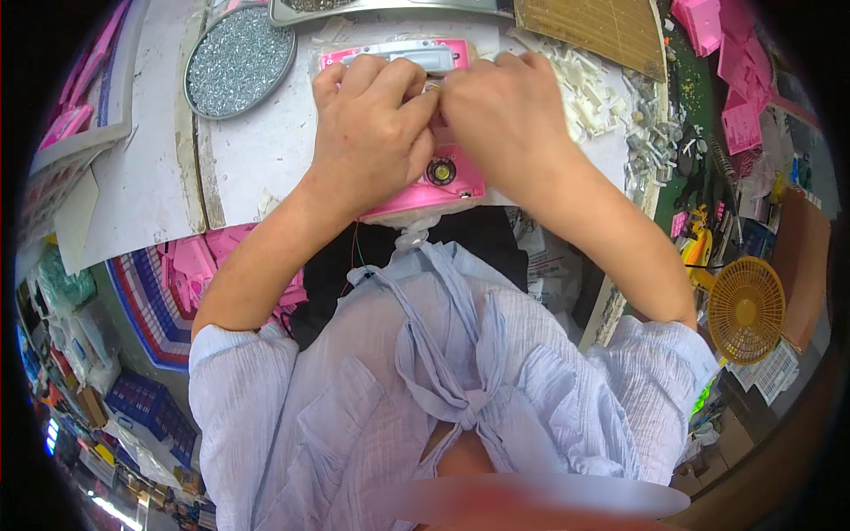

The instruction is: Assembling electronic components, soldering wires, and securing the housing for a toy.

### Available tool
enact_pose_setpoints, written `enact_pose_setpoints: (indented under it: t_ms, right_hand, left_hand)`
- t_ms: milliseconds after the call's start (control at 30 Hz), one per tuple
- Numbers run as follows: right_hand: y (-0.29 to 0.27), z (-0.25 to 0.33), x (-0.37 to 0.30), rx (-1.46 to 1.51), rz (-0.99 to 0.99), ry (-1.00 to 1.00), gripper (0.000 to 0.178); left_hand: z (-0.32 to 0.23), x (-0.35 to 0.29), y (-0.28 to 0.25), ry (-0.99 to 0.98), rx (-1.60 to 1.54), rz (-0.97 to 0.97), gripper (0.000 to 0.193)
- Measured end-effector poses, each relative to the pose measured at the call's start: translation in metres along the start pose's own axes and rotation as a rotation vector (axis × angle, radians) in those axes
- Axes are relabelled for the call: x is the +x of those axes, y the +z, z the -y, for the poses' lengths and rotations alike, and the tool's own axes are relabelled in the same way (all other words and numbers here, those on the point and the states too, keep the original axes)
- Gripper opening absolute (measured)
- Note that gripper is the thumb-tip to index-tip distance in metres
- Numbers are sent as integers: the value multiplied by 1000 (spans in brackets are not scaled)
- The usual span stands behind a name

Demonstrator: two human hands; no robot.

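A pink plastic housing (381, 209) lies before me at the table's front edge, partly wrapped in clear film. A round black speaker with a pale centre (441, 171) is set in its near part, and a grey tray-like piece (429, 59) in its far part. Over the housing's left side, my left hand (372, 128) is closed with curled fingers, thumb and forefinger together near the middle. My right hand (505, 115), slightly blurred, is closed over the right side, knuckles up. The two hands nearly meet, and whatever lies between their fingertips is hidden.
A round dish of small screws (239, 62) stands at the back left, beside a metal tray (372, 11). White plastic pieces (589, 97) and small metal parts (651, 133) are heaped on the right, under a cardboard sheet (593, 31). A basket of pink parts (190, 274) sits below left.
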State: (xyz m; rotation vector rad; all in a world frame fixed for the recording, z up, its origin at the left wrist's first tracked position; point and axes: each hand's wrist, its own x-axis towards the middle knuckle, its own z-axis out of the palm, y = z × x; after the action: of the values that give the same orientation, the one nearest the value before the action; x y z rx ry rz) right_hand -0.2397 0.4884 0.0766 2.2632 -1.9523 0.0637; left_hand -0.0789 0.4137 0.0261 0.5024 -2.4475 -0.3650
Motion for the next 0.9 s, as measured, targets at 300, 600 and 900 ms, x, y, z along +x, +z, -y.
enact_pose_setpoints:
  t_ms: [300, 600, 900]
  right_hand:
    - [16, -47, -10, 987, 289, 613, 26]
    - [11, -51, -17, 982, 202, 454, 24]
    - [53, -449, -72, -164, -372, 834, 55]
  left_hand:
    - [26, 27, -11, 189, -179, 64, 21]
    - [46, 52, -19, 496, -151, 184, 38]
    - [49, 76, -13, 620, -114, 273, 32]
